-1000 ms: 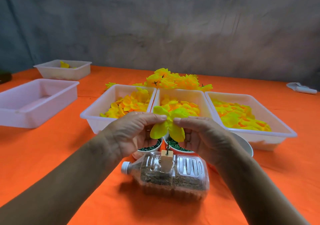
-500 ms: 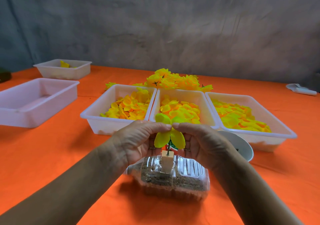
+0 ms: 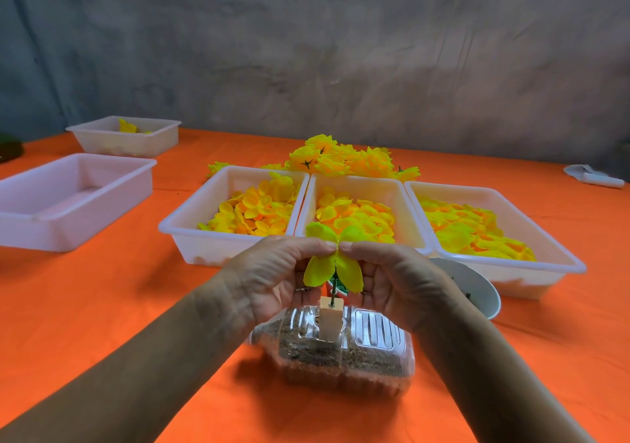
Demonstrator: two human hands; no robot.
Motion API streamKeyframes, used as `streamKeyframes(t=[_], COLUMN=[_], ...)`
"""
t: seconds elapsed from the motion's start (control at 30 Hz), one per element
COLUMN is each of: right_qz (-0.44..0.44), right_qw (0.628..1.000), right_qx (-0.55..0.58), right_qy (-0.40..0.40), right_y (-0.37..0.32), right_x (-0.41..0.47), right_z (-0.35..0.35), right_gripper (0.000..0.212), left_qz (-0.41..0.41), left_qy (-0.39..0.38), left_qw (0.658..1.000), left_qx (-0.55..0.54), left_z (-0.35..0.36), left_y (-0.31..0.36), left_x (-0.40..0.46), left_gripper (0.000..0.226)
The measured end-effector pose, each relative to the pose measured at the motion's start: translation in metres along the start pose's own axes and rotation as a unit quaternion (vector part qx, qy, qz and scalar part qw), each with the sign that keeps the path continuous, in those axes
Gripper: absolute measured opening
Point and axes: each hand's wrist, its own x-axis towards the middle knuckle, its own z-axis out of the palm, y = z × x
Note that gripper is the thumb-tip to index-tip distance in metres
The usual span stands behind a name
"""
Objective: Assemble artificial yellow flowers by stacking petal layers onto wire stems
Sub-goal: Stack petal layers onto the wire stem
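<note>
forearms cut off by bottom edge; wire stem mostly hidden behind petal layer.

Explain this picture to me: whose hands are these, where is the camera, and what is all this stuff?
No machine here: a person wears a camera on the head, looking down at their own hands. The left hand and right hand pinch a yellow petal layer over a green stem stuck in a small block on a sand-filled bottle. Behind, on the orange table, three trays hold loose petals, with finished flowers beyond.
</note>
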Motion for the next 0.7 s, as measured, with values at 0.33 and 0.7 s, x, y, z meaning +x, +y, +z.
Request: streamKeyframes(t=[0.33, 0.7], right_qz=[0.031, 0.035], right_qw=[0.999, 0.999], right_qx=[0.037, 0.027], right_qy=[-0.012, -0.012], right_y=[0.0008, 0.0057], right_x=[0.0019, 0.0028], right_z=[-0.0016, -0.0012], right_gripper=[0.004, 0.006], left_qz=[0.004, -0.017], left_qy=[-0.002, -0.008], left_qw=[1.000, 1.000], left_qx=[0.003, -0.002], left_z=[0.0007, -0.0020], left_y=[-0.0017, -0.0062], left_x=[-0.0005, -0.0007], left_gripper=[0.027, 0.009])
